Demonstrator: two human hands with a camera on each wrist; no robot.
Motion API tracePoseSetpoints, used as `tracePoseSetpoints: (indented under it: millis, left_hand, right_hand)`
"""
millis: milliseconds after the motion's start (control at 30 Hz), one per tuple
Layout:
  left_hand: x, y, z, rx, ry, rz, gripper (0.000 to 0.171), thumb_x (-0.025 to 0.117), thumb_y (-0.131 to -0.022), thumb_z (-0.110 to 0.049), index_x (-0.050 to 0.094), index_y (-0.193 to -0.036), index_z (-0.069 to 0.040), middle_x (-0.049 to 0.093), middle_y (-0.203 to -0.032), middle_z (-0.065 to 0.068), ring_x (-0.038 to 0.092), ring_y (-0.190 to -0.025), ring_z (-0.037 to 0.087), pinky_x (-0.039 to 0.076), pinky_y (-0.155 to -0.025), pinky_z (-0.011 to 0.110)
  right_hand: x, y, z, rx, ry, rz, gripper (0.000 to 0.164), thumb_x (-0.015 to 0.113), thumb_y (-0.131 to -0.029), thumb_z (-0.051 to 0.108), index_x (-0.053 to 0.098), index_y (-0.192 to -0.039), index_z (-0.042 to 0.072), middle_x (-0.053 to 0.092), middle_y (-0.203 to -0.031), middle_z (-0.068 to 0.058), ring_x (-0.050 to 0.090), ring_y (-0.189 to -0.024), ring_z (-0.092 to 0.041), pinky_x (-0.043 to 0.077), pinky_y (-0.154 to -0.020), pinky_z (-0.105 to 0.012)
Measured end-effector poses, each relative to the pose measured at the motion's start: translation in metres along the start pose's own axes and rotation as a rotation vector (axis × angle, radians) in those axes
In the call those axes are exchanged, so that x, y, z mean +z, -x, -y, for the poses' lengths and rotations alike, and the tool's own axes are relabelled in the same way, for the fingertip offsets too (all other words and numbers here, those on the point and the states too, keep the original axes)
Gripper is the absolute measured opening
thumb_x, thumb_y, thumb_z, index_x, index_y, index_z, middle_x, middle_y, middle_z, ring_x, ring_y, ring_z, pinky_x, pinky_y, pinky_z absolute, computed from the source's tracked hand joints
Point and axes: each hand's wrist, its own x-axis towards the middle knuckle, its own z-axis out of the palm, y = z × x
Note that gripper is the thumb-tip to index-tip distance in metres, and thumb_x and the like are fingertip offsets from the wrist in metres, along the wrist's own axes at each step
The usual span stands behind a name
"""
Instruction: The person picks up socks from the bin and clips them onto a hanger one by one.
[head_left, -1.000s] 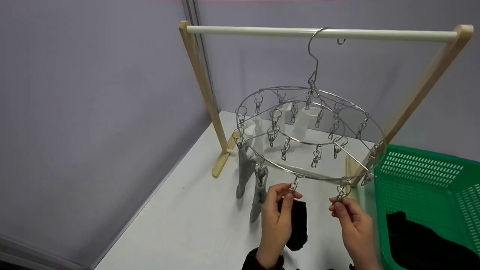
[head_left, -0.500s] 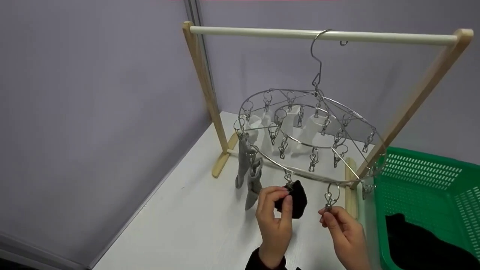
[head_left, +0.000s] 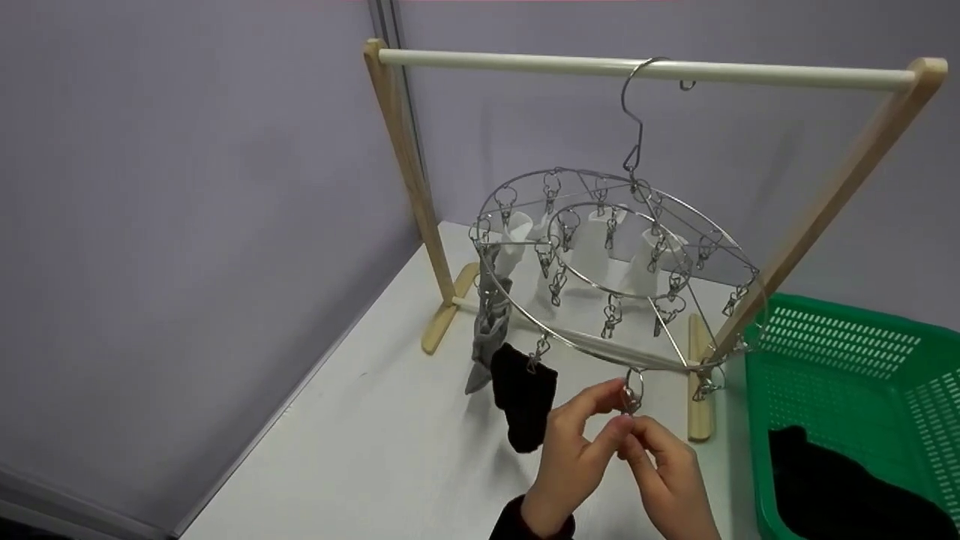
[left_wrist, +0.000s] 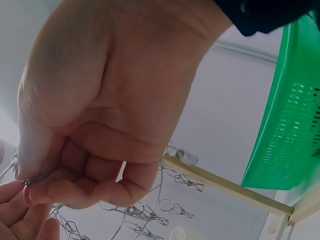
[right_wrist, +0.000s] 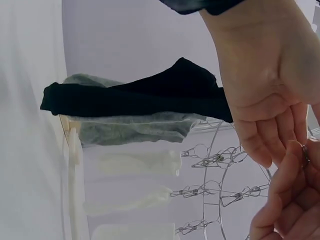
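In front of the round wire sock hanger (head_left: 600,349), both hands meet at one metal clip (head_left: 634,401) on its near rim. The left hand (head_left: 574,454) pinches this clip between thumb and fingers, also visible in the left wrist view. Beside it, the right hand (head_left: 667,472) has thumb and fingertips closed at the clip's lower end. A black sock (head_left: 525,401) hangs from a clip just left of the hands. Grey socks (head_left: 489,337) hang behind it, and white socks (head_left: 592,259) hang at the back.
The hanger hooks over the white rail (head_left: 525,62) of a wooden-legged rack standing on a white table (head_left: 360,450). At right stands a green basket (head_left: 832,307) with black cloth (head_left: 840,480) inside. A wall (head_left: 225,187) borders the left.
The hanger has turned, carrying the black sock leftward. My left hand has let go of the sock's clip and moved right to the clip at my right hand, which has shifted left.
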Motion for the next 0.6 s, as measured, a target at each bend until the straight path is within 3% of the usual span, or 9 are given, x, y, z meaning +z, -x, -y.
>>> tracePoseSetpoints:
  millis: [133, 333, 600]
  left_hand:
    - [-0.001, -0.003, -0.006, -0.075, 0.051, 0.007, 0.021, 0.047, -0.078, -0.002, 0.049, -0.099, -0.002, 0.056, -0.085, 0.008, 0.052, -0.079, 0.009, 0.041, -0.067, 0.023]
    - [-0.001, -0.004, -0.011, -0.125, 0.095, 0.008, 0.014, 0.046, -0.079, -0.005, 0.05, -0.092, 0.0, 0.056, -0.08, 0.009, 0.053, -0.077, 0.009, 0.042, -0.064, 0.023]
    - [0.001, -0.003, -0.012, -0.133, -0.002, -0.019, 0.01, 0.04, -0.082, -0.007, 0.049, -0.086, -0.005, 0.057, -0.075, 0.003, 0.051, -0.073, 0.005, 0.04, -0.065, 0.021]
  right_hand:
    - [0.002, 0.0, 0.0, -0.067, 0.034, 0.01, 0.013, 0.042, -0.081, 0.003, 0.053, -0.085, 0.008, 0.053, -0.078, 0.004, 0.05, -0.065, -0.009, 0.044, -0.056, -0.022]
    - [0.003, -0.001, 0.001, -0.12, 0.064, 0.003, 0.015, 0.044, -0.079, -0.001, 0.053, -0.088, 0.007, 0.053, -0.079, 0.004, 0.05, -0.064, -0.008, 0.044, -0.054, -0.023]
    - [0.004, -0.001, -0.001, -0.151, 0.081, -0.007, 0.016, 0.046, -0.077, -0.003, 0.054, -0.089, 0.005, 0.053, -0.082, 0.003, 0.05, -0.067, -0.008, 0.044, -0.056, -0.021]
